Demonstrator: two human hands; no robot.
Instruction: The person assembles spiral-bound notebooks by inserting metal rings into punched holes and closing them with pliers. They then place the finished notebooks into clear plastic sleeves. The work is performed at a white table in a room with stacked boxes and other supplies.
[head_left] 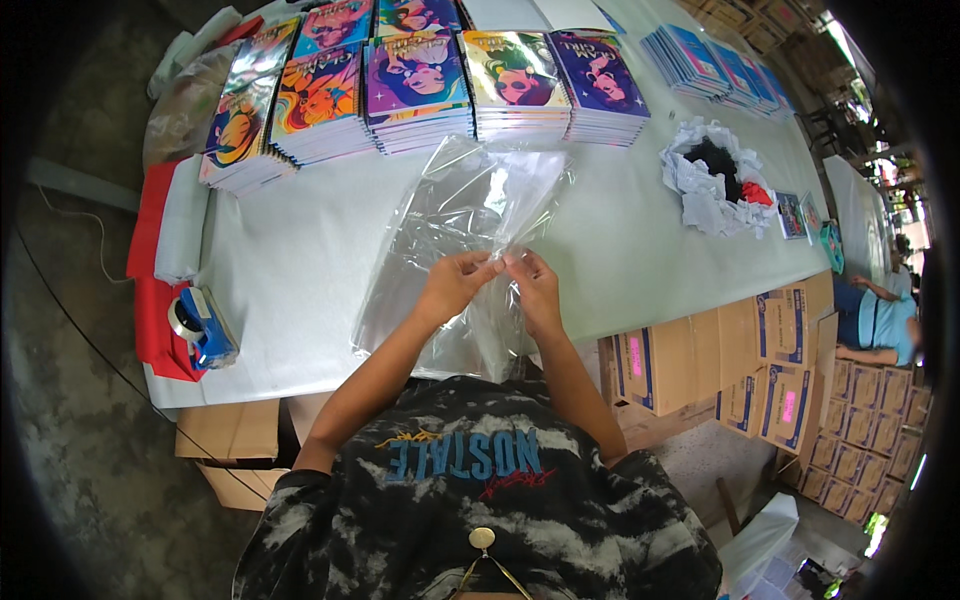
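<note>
A large clear plastic bag (420,225) lies across the near middle of the table, its film creased and shining. My left hand (458,284) pinches the film at the bag's right side, thumb and fingers pressed together. Close beside it, almost touching, my right hand (533,287) grips the same gathered film between thumb and fingers. The bag looks flat, and I see nothing inside it. Beyond it stand stacks of spiral notebooks (418,80) with colourful illustrated covers.
A blue tape dispenser (207,328) sits at the left edge near red and white rolls (170,220). Crumpled white paper (715,178) with black and red scraps lies right, below blue book stacks (715,65). Cardboard boxes (690,360) stand beside the table; another person (885,315) is far right.
</note>
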